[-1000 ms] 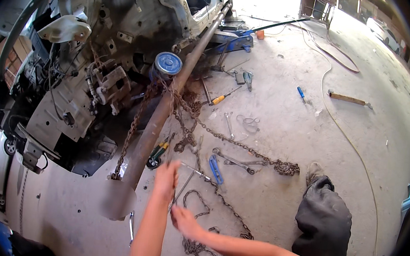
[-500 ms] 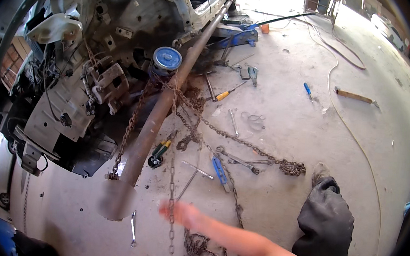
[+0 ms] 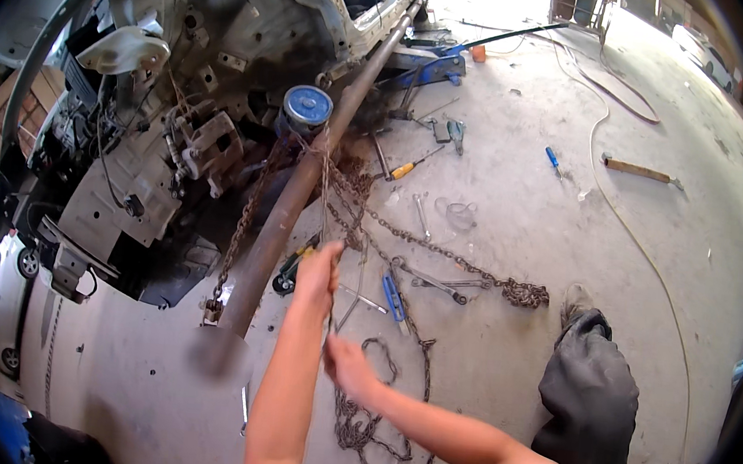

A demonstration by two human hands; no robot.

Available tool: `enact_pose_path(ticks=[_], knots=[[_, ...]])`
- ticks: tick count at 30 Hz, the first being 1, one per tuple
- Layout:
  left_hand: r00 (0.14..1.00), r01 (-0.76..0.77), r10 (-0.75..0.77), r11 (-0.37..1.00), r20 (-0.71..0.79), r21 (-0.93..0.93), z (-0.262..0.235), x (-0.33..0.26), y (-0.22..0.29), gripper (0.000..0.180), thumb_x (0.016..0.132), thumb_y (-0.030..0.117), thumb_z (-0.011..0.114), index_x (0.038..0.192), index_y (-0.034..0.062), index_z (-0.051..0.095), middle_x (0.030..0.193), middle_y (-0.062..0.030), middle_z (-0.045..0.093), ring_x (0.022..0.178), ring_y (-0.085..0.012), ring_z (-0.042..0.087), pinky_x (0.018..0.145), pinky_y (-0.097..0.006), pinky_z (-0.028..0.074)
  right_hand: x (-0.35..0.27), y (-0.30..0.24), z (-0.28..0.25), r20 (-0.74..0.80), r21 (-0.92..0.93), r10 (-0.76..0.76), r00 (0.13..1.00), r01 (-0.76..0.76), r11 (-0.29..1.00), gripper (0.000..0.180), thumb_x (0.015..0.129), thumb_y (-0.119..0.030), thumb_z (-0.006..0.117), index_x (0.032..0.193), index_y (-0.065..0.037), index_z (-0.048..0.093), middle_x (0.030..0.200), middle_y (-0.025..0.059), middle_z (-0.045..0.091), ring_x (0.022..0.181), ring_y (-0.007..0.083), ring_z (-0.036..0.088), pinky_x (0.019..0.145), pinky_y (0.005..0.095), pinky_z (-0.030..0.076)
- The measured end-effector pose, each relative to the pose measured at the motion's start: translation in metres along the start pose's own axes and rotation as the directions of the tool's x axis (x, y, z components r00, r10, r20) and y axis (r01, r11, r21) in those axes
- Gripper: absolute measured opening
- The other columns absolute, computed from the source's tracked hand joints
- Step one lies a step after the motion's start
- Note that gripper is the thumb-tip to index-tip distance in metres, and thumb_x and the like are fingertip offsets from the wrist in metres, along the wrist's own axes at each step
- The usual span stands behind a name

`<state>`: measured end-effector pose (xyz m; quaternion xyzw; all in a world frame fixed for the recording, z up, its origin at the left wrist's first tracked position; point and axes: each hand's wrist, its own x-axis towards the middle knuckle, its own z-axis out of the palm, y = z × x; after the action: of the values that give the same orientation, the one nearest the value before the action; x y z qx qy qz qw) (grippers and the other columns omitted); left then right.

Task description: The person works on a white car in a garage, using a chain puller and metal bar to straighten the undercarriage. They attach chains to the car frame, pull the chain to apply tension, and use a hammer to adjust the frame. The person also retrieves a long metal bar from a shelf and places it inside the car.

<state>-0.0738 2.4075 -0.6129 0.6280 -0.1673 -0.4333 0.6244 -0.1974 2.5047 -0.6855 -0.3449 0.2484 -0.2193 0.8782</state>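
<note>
Your right hand (image 3: 349, 367) is nearest you, fingers closed on the chain (image 3: 336, 229), just above the loose heap of links on the floor (image 3: 564, 249). Half a second ago only this hand was on it. Now your left hand (image 3: 319, 272) has come back up, higher along the same strand, fingers wrapped around it, I think, though the view is blurred. Beyond your fingers the chain runs up taut to the long pipe (image 3: 290, 207) beside the stripped car (image 3: 177, 127), so you look to be hauling hand over hand.

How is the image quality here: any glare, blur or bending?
Head view: glare washes out the floor at the top; the long pipe blurs at its near end; fisheye bends the edges inside a black rim; both hands, left hand and right hand, look fairly sharp.
</note>
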Motion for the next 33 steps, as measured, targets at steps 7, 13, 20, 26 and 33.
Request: enact_pose_path(ticks=[7, 13, 20, 26, 33], knots=[[0.996, 0.035, -0.018, 0.982, -0.088, 0.185, -0.096, -0.227, -0.06, 0.021, 0.075, 0.002, 0.061, 0.07, 0.0127, 0.043, 0.055, 0.0058, 0.037, 0.043, -0.0043, 0.031, 0.038, -0.02, 0.024, -0.115, 0.093, 0.007, 0.472, -0.694, 0.479, 0.74, -0.023, 0.72, 0.034, 0.094, -0.034, 0.043, 0.084, -0.004, 0.055, 0.072, 0.0042, 0.054, 0.069, 0.0177, 0.05, 0.064, 0.0343, 0.042], [0.979, 0.189, -0.175, 0.972, -0.108, 0.138, -0.119, -0.341, -0.075, 0.013, 0.085, 0.016, 0.056, 0.076, 0.0132, 0.047, 0.056, 0.0059, 0.04, 0.048, -0.0048, 0.038, 0.043, -0.021, 0.032, -0.079, 0.11, -0.025, 0.844, -0.532, 0.523, 0.115, 0.058, 0.845, 0.037, 0.093, -0.036, 0.044, 0.107, -0.003, 0.056, 0.098, 0.0083, 0.06, 0.095, 0.0167, 0.055, 0.083, 0.0321, 0.044], [0.892, 0.342, -0.451, 0.721, 0.033, 0.602, -0.155, -0.211, -0.17, 0.045, 0.096, 0.037, 0.034, 0.1, 0.0017, 0.061, 0.085, -0.0083, 0.064, 0.084, -0.0184, 0.059, 0.079, -0.032, 0.046, 0.054, -0.029, -0.039, 0.262, 0.403, 0.26, 0.929, -0.35, 0.846, 0.033, 0.097, -0.037, 0.033, 0.102, -0.01, 0.05, 0.08, 0.0044, 0.054, 0.071, 0.0158, 0.051, 0.066, 0.0273, 0.041], [0.983, 0.136, -0.142, 0.989, 0.117, 0.058, -0.013, 0.018, -0.014, 0.064, 0.089, 0.06, 0.035, 0.103, 0.0009, 0.055, 0.089, -0.0065, 0.06, 0.077, -0.0161, 0.055, 0.071, -0.028, 0.043, 0.02, -0.024, -0.02, 0.126, 0.232, 0.22, 0.967, -0.244, 0.942, 0.036, 0.095, -0.042, 0.038, 0.076, -0.012, 0.041, 0.055, -0.0036, 0.033, 0.041, 0.0088, 0.028, 0.038, 0.0237, 0.023], [0.999, -0.042, 0.042, 0.999, 0.021, 0.033, 0.0, -0.034, 0.018, 0.015, 0.076, 0.011, 0.063, 0.075, 0.0102, 0.047, 0.054, 0.0061, 0.036, 0.041, -0.005, 0.03, 0.038, -0.022, 0.023, -0.02, -0.002, 0.008, 0.161, -0.045, 0.06, 0.985, -0.053, 0.998, 0.039, 0.096, -0.039, 0.036, 0.07, -0.01, 0.041, 0.052, -0.0021, 0.038, 0.039, 0.0097, 0.033, 0.036, 0.0249, 0.026]])
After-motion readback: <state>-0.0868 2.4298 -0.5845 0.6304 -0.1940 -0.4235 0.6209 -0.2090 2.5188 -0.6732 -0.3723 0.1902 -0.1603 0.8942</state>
